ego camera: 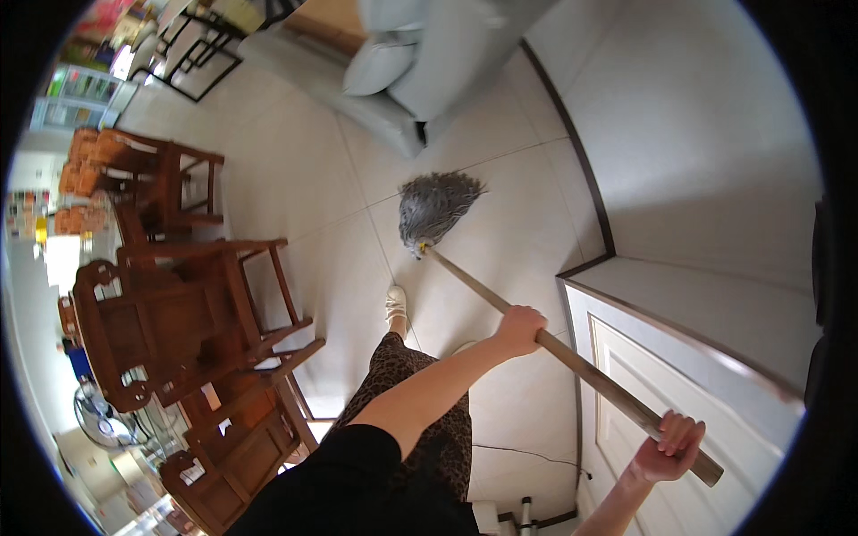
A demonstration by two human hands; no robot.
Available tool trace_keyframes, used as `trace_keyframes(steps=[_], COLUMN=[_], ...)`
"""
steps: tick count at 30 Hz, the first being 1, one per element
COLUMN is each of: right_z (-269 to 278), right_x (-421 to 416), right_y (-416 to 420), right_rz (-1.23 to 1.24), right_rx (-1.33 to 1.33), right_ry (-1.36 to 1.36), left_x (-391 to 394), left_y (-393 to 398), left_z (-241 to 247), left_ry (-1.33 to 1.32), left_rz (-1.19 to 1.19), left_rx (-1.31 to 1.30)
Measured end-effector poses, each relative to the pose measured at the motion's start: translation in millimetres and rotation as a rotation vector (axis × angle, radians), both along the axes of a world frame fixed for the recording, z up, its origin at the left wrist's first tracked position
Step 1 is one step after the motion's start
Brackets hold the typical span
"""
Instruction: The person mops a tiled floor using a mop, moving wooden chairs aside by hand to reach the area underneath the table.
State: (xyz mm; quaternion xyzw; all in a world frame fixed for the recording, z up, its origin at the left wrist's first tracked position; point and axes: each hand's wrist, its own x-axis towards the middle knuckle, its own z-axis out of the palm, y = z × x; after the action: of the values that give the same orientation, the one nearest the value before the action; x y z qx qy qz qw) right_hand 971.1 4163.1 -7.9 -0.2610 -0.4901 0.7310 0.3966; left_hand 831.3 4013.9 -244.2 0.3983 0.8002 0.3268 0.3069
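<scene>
A string mop with a grey yarn head (439, 204) rests on the tiled floor (301, 167) ahead of my feet. Its wooden handle (590, 374) slants up from there toward the lower right. Partway along the handle, my left hand (521, 330) is wrapped around it. My right hand (670, 447) grips the same handle close to its upper end. A pale shoe (396, 303) on one of my feet stands just behind the mop head; the other foot is mostly hidden by my left arm.
Carved wooden chairs (161, 308) line the left side. A grey sofa (442, 74) stands beyond the mop head. To the right are a wall with dark skirting (576, 147) and a white panelled door (643, 375). A thin cable (529, 453) crosses the floor. An electric fan (100, 419) is at far left.
</scene>
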Motion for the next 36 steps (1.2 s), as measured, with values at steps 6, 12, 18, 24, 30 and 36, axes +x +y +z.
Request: trace_keyframes(steps=[6, 12, 18, 24, 30, 36], right_z=[-18, -67, -124, -141, -137, -87], right_x=[-18, -114, -281, -372, -385, -334], right_y=[-40, -110, -238, -395, -411, -319], right_rz=[-0.418, -0.027, 0.577, 1.328, 1.577, 1.729], right_rx=[-0.216, -0.312, -0.235, 0.16, 0.304, 0.619], right_ry=[-0.321, -0.249, -0.182, 0.174, 0.125, 0.154], left_x=[-18, -129, -232, -249, -254, -224], left_y=[-30, -146, -329, -517, -538, -448], left_z=[-18, -51, -89, -91, -81, -68], left_ry=[-0.059, 0.087, 0.264, 0.46, 0.255, 0.314], left_rz=[-0.161, 0.116, 0.716, 1.197, 1.271, 1.113], left_rx=[-0.232, -0.181, -0.223, -0.053, -0.259, -0.153])
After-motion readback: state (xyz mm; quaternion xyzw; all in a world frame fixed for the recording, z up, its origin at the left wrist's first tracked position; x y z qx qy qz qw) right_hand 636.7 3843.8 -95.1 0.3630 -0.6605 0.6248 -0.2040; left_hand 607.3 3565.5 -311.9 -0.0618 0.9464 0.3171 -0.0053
